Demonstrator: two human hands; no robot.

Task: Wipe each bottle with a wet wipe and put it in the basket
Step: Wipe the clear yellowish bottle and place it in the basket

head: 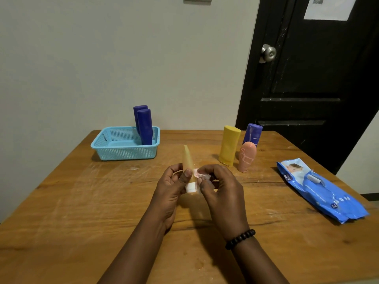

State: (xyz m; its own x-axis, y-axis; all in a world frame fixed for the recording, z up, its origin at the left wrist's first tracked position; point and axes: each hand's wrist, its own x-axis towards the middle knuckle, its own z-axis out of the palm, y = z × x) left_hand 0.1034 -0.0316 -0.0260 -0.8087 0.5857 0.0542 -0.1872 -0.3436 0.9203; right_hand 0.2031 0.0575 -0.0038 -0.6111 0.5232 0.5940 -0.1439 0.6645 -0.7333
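Two purple bottles upright in basket; both hands' grip seemingly on tube.

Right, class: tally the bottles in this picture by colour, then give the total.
Purple bottles: 3
Yellow bottles: 1
Pink bottles: 1
Orange bottles: 1
Total: 6

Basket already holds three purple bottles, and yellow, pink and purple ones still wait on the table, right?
Not three: the head view shows two purple bottles standing in the basket. The yellow, pink and purple ones do still wait on the table.
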